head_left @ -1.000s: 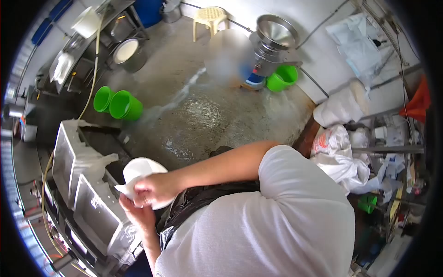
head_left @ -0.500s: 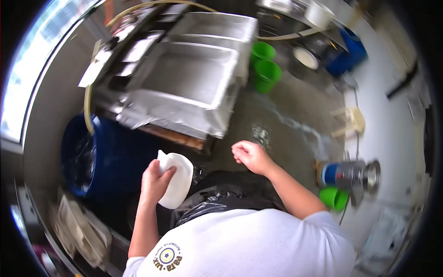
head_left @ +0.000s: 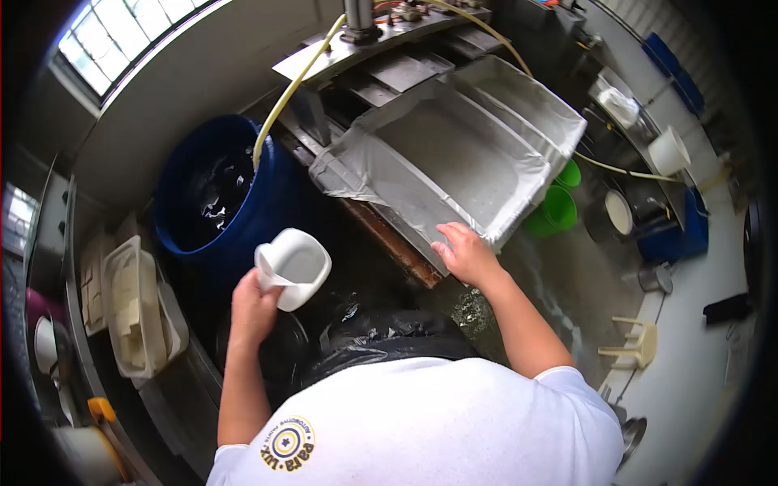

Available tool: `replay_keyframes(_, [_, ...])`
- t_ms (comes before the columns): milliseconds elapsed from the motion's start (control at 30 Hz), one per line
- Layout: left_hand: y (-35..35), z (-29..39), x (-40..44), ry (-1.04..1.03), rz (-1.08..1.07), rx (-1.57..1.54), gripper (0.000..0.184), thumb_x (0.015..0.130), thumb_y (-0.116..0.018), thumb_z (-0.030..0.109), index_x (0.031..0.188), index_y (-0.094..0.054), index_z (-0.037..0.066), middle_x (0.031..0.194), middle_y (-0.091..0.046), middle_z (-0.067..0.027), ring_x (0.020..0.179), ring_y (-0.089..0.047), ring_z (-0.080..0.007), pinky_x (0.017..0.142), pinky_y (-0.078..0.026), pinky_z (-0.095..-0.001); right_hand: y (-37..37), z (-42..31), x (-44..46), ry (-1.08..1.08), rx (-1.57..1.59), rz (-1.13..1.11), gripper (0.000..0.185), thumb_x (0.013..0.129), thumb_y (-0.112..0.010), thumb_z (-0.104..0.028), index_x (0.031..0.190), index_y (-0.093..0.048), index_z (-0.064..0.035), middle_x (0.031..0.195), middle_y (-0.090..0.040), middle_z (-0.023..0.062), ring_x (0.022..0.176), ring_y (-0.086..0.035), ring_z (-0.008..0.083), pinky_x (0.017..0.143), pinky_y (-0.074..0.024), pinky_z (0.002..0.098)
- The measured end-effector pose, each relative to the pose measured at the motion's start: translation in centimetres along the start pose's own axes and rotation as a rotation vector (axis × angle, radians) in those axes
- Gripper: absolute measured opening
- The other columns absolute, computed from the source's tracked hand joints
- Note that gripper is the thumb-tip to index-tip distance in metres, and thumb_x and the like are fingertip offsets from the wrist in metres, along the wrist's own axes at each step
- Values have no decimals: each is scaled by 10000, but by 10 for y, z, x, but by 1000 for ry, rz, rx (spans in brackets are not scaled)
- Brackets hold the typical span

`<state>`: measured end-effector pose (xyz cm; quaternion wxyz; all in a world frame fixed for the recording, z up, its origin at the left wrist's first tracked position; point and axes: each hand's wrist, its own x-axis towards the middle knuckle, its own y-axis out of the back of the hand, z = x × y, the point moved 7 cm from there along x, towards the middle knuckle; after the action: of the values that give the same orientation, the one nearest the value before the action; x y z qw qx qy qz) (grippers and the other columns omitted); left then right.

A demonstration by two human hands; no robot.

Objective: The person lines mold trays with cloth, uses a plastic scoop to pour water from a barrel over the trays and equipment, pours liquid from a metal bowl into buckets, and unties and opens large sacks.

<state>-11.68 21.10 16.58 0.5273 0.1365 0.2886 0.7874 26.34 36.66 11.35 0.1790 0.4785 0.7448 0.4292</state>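
My left hand (head_left: 254, 309) is closed on a white plastic jug (head_left: 306, 279), its open mouth tilted up toward me. Beyond the jug stands a blue barrel (head_left: 271, 182) with dark, glinting liquid inside. My right hand (head_left: 468, 257) hangs with its fingers stretched out and holds nothing. Right by those fingers is the near corner of a large box-shaped mould lined with pale cloth (head_left: 454, 154); whether they touch it I cannot tell. A wet-looking dark apron (head_left: 389, 336) covers my front below the white shirt.
A yellow hose (head_left: 296, 85) runs into the barrel. To the left sits a white tub (head_left: 134, 312) holding pale blocks. Green buckets (head_left: 557, 212) stand past the mould, and a cream plastic stool (head_left: 636, 344) is by the right wall. The floor (head_left: 527, 296) looks wet.
The view has swung left, so the barrel and mould sit farther right in it. The jug's mouth now faces me more. My right hand has come up beside the mould, its fingers less curled.
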Motion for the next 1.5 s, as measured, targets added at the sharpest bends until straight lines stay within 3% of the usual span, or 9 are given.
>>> replay_keyframes(300, [150, 4, 66, -136, 615, 55, 444, 908, -736, 253, 1248, -656, -21, 1168, -727, -156, 1104, -684, -241, 958, -495, -359, -13, 28, 79, 38, -252, 118, 451, 958, -641, -206, 1324, -556, 44, 1319, -586, 226, 1210, -553, 449, 1019, -477, 507])
replay_keyframes(400, [174, -49, 142, -102, 573, 312, 463, 912, -711, 290, 1253, -646, -16, 1129, -715, -259, 1077, -675, -441, 931, -520, -467, -47, 73, 83, -154, -353, -110, 592, 948, -651, -189, 1438, -437, 66, 1389, -530, 268, 1242, -538, 460, 1046, -470, 494])
replay_keyframes(600, [143, -180, 305, 141, 196, 759, 357, 863, -757, 181, 1200, -681, 92, 1316, -575, -277, 1187, -579, -506, 993, -509, -573, -63, 63, 72, -298, -516, -109, 888, 911, -709, -209, 1578, -187, 56, 1540, -375, 280, 1408, -399, 439, 1159, -356, 508])
replay_keyframes(700, [96, -241, 344, 161, -55, 1169, 329, 891, -672, 182, 1218, -700, 160, 1457, -476, -277, 1332, -424, -556, 990, -434, -738, -66, 63, 73, -354, -526, -106, 936, 894, -730, -213, 1590, -162, 48, 1548, -362, 264, 1433, -359, 436, 1177, -306, 539])
replay_keyframes(900, [39, -301, 395, 99, -400, 893, 407, 843, -663, 174, 1243, -689, 107, 1276, -662, -254, 1223, -604, -453, 1053, -482, -535, -69, 62, 78, -431, -529, -117, 1005, 866, -756, -242, 1600, -131, 40, 1560, -339, 276, 1427, -353, 460, 1185, -278, 557])
replay_keyframes(1067, [47, -305, 412, 238, -33, 511, 407, 829, -726, 217, 1189, -701, 27, 1153, -722, -238, 1103, -687, -389, 976, -526, -451, -66, 60, 76, -425, -484, -119, 1007, 856, -755, -246, 1598, -138, 40, 1537, -360, 280, 1409, -367, 465, 1185, -270, 555])
replay_keyframes(1167, [63, -282, 404, 271, 60, 158, 374, 819, -759, 200, 1143, -718, 19, 1157, -727, -226, 1109, -690, -379, 951, -530, -439, -62, 66, 72, -387, -378, -47, 911, 862, -746, -234, 1569, -238, 35, 1503, -407, 268, 1383, -394, 470, 1174, -293, 557])
replay_keyframes(1333, [113, -88, 336, -118, 198, 151, 296, 867, -758, 165, 1103, -710, -8, 1027, -747, -212, 979, -718, -360, 866, -540, -428, -39, 41, 69, -249, -298, 245, 550, 864, -733, -171, 1347, -560, 27, 1406, -508, 260, 1329, -451, 464, 1133, -374, 543])
replay_keyframes(1500, [135, 80, 233, -405, 266, 145, 256, 909, -765, 186, 1043, -683, -16, 918, -731, -166, 843, -712, -287, 770, -539, -383, -15, 1, 49, -93, -69, 312, 413, 886, -718, -156, 1244, -631, 30, 1333, -570, 252, 1243, -548, 442, 1066, -460, 501])
